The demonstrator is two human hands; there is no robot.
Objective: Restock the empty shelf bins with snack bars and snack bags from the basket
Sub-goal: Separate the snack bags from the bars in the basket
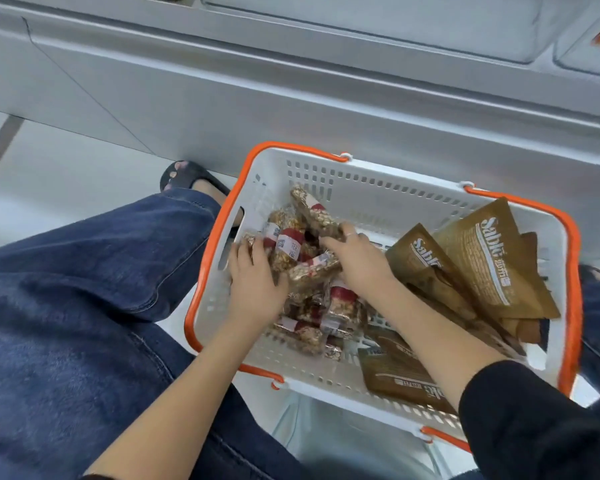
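Note:
A white basket (378,188) with orange rim and handles stands on the floor between my legs. Its left half holds several clear-wrapped snack bars (291,247) with red and white labels. Brown snack bags (482,258) printed "Sable" lean in its right half, and one more brown bag (395,379) lies flat at the near side. My left hand (253,282) reaches into the pile and its fingers curl around bars at the basket's left wall. My right hand (357,258) grips a snack bar (312,213) that sticks up toward the far wall.
A grey metal shelf base (291,98) runs across the view just behind the basket. My left leg in blue jeans (84,289) and a black sandal (187,178) are left of the basket. Pale floor tiles (49,168) lie at far left.

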